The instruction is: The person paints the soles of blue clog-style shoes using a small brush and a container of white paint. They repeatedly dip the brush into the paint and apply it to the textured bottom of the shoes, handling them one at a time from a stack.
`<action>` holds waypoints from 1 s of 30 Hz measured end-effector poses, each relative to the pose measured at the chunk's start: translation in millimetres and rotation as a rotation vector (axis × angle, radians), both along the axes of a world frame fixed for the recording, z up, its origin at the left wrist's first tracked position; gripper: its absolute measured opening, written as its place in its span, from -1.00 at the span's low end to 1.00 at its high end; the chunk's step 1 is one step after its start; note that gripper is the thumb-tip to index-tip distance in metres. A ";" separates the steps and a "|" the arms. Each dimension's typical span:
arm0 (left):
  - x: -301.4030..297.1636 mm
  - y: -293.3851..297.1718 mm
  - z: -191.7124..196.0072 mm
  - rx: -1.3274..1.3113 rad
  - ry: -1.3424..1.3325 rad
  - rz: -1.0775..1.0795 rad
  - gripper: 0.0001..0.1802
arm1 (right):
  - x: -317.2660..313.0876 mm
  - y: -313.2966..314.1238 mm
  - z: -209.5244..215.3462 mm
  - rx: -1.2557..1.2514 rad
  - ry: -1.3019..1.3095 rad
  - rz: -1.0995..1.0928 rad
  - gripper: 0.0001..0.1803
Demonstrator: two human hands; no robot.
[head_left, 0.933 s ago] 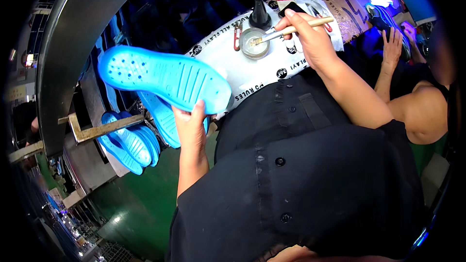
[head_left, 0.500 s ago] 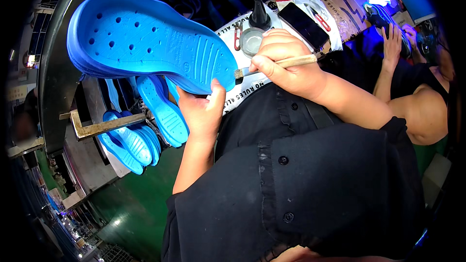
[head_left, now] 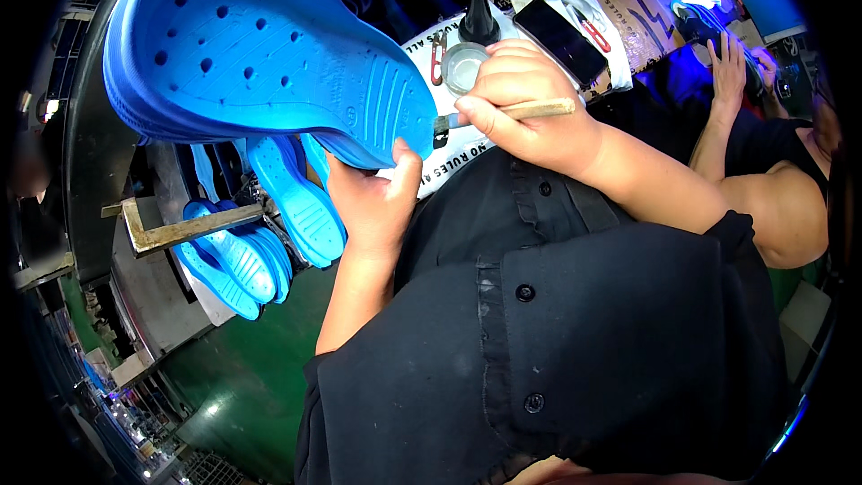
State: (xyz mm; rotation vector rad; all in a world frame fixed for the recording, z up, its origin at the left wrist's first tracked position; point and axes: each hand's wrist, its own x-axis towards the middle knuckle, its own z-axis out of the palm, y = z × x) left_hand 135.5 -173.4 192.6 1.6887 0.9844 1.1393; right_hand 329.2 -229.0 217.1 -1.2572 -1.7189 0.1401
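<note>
My left hand (head_left: 375, 202) grips a blue shoe sole (head_left: 269, 58) at its narrow end, with the thumb on the upper rim. The sole has holes at its wide end and ridges across the narrow part; its edge looks layered, and I cannot tell whether it is one piece or a stack. In my right hand (head_left: 530, 108) is a brush (head_left: 543, 109) with a wooden handle, held between thumb and fingers. Its bristle tip is at the sole's narrow end. Right behind that hand stands a small round cup (head_left: 463, 68) of greyish liquid or glue.
A black nozzled bottle (head_left: 479, 18), a red-handled small tool (head_left: 438, 58) and a black phone (head_left: 561, 40) lie by the cup. More blue soles (head_left: 296, 202) hang at the left beside a metal bracket (head_left: 193, 226). Another person's hand (head_left: 725, 72) works at the far right.
The sole has shifted left and up and looks nearer. My right hand with the brush has moved slightly left, its bristles staying by the sole's narrow end.
</note>
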 end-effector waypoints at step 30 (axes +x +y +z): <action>4.9 10.7 -20.9 0.363 0.030 -0.079 -0.53 | 5.9 -4.8 -1.3 0.017 0.093 -0.033 -0.74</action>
